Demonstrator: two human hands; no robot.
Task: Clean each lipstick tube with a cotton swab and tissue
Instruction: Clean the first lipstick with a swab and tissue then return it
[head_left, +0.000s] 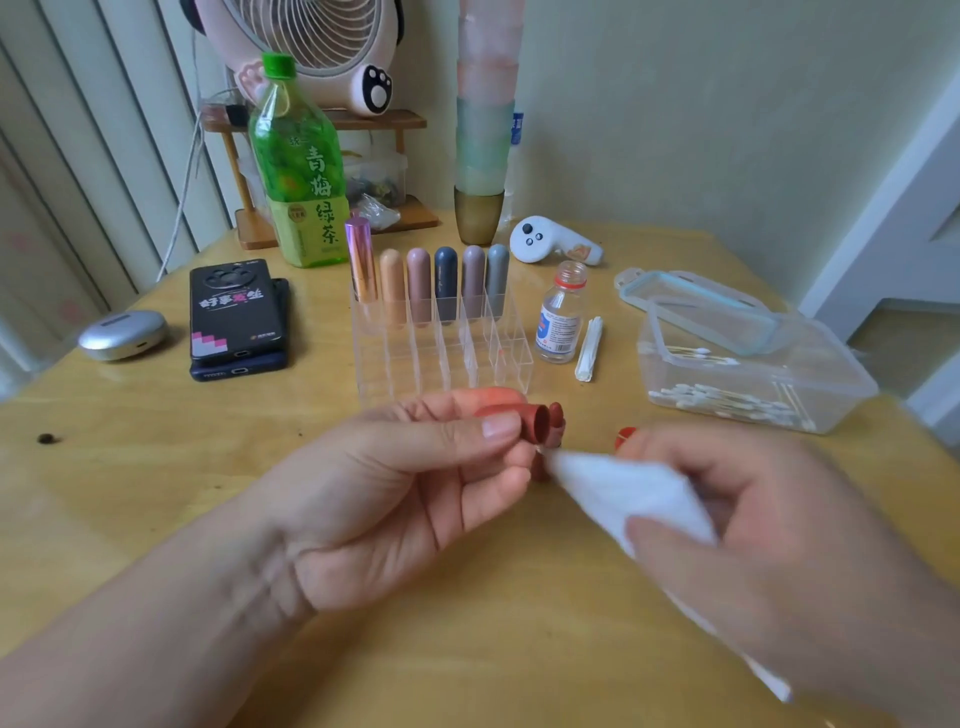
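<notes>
Presently the left hand (415, 483) pinches the brick-red plastic lipstick tube (540, 422) over the middle of the yellow wooden table (156, 467), long axis crosswise, open mouth towards the right hand (789, 525), which pinches a folded white tissue (623, 493) whose tip apparently touches it.

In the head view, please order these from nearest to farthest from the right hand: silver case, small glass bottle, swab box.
1. swab box, right side, just beyond the right hand.
2. small glass bottle, centre, beside the organizer.
3. silver case, far left.
</notes>
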